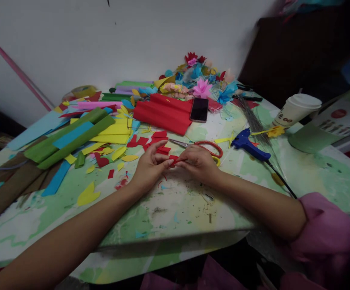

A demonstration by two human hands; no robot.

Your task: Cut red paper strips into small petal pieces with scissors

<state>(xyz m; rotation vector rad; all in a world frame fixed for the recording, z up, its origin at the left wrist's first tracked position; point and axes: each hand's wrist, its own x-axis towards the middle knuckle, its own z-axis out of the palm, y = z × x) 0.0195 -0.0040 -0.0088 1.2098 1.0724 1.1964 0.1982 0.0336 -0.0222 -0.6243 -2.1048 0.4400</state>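
My left hand (149, 166) and my right hand (196, 162) meet over the middle of the table (169, 209). Both pinch a small piece of red paper (173, 158) between their fingertips. More red paper scraps (151, 141) lie just beyond the hands. Red-handled scissors (206, 146) rest right behind my right hand, blades pointing left. A blue glue gun (249, 147) lies to the right of the scissors.
A folded red crepe sheet (164, 112) and a phone (199, 109) lie farther back. Paper flowers (202, 78) pile by the wall. Green, yellow and blue paper rolls (72, 137) cover the left side. A paper cup (295, 109) stands at the right.
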